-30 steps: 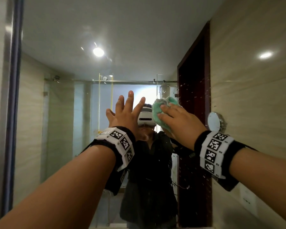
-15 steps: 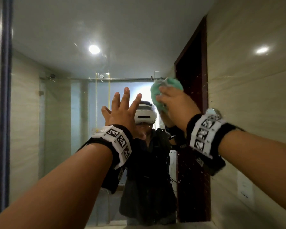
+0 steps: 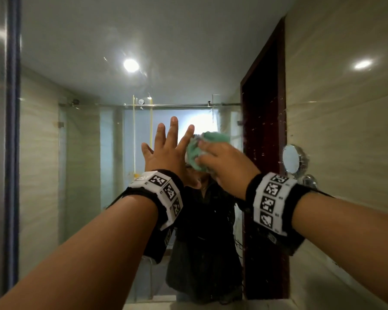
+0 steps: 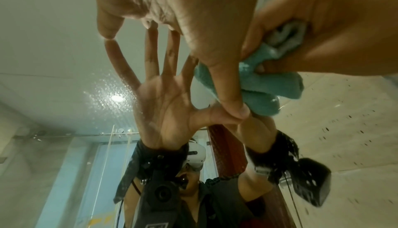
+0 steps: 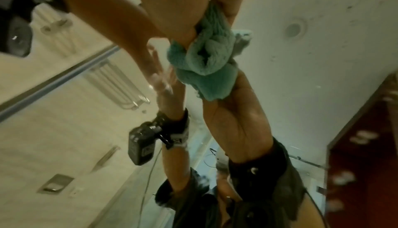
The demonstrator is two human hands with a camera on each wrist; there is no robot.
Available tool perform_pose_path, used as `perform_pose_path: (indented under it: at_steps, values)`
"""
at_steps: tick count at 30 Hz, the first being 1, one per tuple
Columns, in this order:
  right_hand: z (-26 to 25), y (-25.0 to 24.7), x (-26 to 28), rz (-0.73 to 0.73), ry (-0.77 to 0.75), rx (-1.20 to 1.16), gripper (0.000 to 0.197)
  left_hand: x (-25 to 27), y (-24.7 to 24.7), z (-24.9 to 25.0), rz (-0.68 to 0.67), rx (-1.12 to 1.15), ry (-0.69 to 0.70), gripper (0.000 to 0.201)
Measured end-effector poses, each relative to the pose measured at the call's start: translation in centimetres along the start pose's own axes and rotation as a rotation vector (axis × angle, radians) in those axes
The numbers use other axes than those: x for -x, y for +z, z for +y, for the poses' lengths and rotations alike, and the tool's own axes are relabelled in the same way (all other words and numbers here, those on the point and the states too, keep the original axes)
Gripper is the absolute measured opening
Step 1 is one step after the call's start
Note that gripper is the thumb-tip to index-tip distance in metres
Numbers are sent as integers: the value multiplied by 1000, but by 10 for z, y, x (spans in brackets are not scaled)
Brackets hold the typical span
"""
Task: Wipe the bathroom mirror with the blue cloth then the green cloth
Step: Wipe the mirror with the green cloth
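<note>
We are seeing one cloth, the green cloth (image 3: 196,151), bunched under our right hand (image 3: 225,163), whose fingers are gripping it against the mirror (image 3: 81,52). Our left hand (image 3: 166,155) is resting flat on the glass just beside it, fingers spread. Two marker wristbands (image 3: 164,194) are showing, and one small round mirror (image 3: 291,158).

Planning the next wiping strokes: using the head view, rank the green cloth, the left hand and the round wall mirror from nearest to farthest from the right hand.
1. green cloth, gripped in the right hand
2. left hand, just to its left
3. round wall mirror, off to its right
</note>
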State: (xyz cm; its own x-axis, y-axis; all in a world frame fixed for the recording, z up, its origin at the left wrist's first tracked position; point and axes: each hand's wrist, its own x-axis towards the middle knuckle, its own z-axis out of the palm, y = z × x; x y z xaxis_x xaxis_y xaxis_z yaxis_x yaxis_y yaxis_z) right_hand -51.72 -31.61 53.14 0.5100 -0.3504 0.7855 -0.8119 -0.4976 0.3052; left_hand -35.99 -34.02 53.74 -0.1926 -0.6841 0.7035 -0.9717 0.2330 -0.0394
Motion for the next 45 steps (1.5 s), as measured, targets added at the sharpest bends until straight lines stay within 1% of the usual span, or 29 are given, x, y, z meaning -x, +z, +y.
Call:
perform_pose_path:
  at_steps: [1, 2, 3, 4, 6, 7, 9, 11, 12, 16, 18, 19, 20, 21, 22, 24, 26, 28, 29, 30, 34, 36, 37, 38, 40, 41, 42, 43, 45]
  values:
    - [1, -3, 4, -100, -64, 52, 33, 1, 0, 1, -10, -1, 4, 135]
    - [10, -10, 0, -137, -90, 101, 38, 1, 0, 1, -16, 2, 6, 135]
    - [20, -19, -11, -108, -42, 93, 41, 0, 0, 0, -16, 9, 4, 136]
    - [30, -33, -27, -20, 56, 60, 40, 0, 1, -1, -12, 18, 1, 136]
    - [51, -62, -57, 260, 277, -47, 30, -1, 3, -1, -6, 29, 3, 137]
    - [59, -71, -67, 338, 350, -42, 26, -2, 4, -2, -3, 28, 5, 137]
    - [62, -69, -71, 350, 388, 56, 25, -3, 6, -3, 1, 24, 8, 138]
    - [50, -48, -56, 326, 306, 92, 29, -2, 5, -3, -2, 34, 10, 138]
    - [42, -36, -44, 288, 251, 72, 31, -2, 5, -3, -6, 37, 10, 139]
    - [11, -2, 20, -68, 27, 120, 40, -1, 2, 0, -39, 10, -2, 140]
    - [6, -3, 38, -239, -122, 160, 43, -1, 3, 1, -42, -25, -13, 143]
    - [11, -11, 38, -294, -154, 154, 41, -2, 3, 2, -43, -32, -16, 145]
    - [19, -22, 31, -289, -127, 136, 40, -2, 4, 2, -42, -30, -17, 146]
    - [32, -33, 19, -247, -54, 98, 40, -3, 4, 2, -39, -25, -17, 146]
    - [44, -46, 3, -161, 50, 67, 42, -3, 4, 2, -38, -19, -14, 146]
    - [64, -61, -22, 56, 237, 88, 46, -2, 4, 1, -44, -11, -11, 146]
    - [66, -57, -30, 205, 315, 86, 41, -2, 4, 1, -47, -8, -12, 146]
    - [53, -40, -23, 292, 313, 1, 35, -1, 3, 2, -48, -1, -13, 146]
    - [46, -31, -16, 296, 292, -32, 33, 0, 2, 3, -44, -2, -16, 145]
    - [38, -24, -8, 256, 255, -40, 31, 0, 1, 3, -43, -4, -20, 145]
    - [15, -2, 27, -54, 42, 86, 41, 4, -4, 8, -67, -20, -40, 144]
    - [20, -12, 28, -177, -48, 147, 39, 5, -4, 9, -75, -15, -46, 144]
    - [30, -22, 21, -161, -22, 131, 35, 5, -5, 9, -75, -13, -47, 144]
    - [42, -36, 12, -102, 50, 81, 32, 5, -5, 9, -74, -14, -46, 144]
    - [68, -61, -5, 84, 242, -27, 34, 4, -4, 8, -75, -13, -43, 145]
    - [77, -70, -10, 178, 310, -20, 34, 4, -3, 8, -75, -9, -42, 145]
    - [82, -74, -13, 257, 350, -16, 31, 3, -2, 7, -74, -4, -41, 145]
    - [81, -71, -12, 296, 384, -19, 28, 2, -1, 6, -73, 0, -37, 145]
    - [72, -55, -5, 304, 364, -10, 26, 1, 0, 6, -68, 7, -32, 146]
